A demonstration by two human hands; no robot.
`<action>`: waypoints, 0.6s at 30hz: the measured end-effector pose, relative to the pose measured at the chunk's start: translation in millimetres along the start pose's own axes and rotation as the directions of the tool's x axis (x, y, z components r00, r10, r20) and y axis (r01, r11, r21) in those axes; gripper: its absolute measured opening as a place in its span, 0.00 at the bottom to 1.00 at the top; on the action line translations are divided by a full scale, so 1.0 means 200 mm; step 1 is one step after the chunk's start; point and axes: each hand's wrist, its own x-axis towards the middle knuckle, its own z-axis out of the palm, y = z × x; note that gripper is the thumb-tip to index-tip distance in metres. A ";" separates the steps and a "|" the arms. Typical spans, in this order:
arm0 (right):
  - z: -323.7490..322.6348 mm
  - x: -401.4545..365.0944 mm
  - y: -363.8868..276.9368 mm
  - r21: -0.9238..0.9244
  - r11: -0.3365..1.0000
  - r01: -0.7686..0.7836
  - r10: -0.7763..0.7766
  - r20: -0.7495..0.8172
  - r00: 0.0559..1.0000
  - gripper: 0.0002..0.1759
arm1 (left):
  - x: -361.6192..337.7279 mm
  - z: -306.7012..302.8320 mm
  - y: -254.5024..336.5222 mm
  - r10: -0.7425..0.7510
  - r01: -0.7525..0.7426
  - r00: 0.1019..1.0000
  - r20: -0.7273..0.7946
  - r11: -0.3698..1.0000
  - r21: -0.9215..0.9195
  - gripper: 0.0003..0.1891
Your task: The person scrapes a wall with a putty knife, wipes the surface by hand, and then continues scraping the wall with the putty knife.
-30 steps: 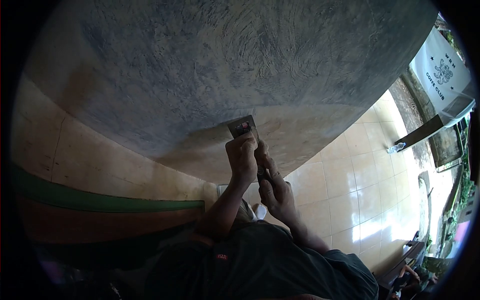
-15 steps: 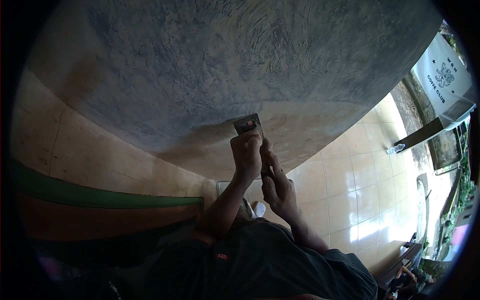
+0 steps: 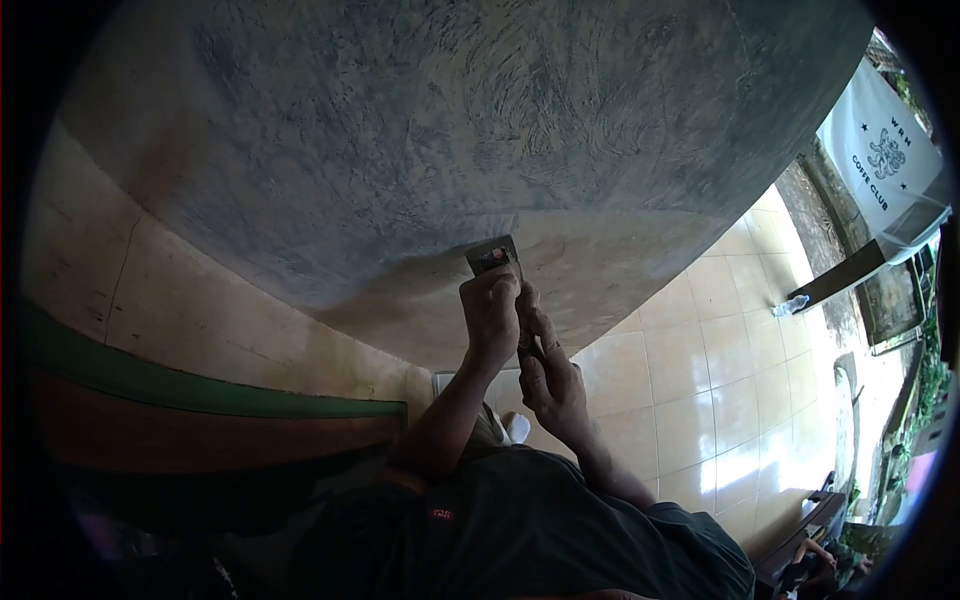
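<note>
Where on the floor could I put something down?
The tiled floor looks bare between the wall and the bottle. It's crowded in front of the wall, where the left hand and right hand hold the scraper.

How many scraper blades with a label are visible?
1: the labelled blade, just above the left hand in the image, with the wall behind it. Another could be hidden behind the left hand or the right hand.
</note>
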 end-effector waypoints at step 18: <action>0.01 -0.02 -0.03 0.072 0.997 -0.012 0.010 0.032 0.999 0.32 | -0.01 -0.03 -0.02 0.022 -0.019 0.999 -0.032 0.997 0.076 0.13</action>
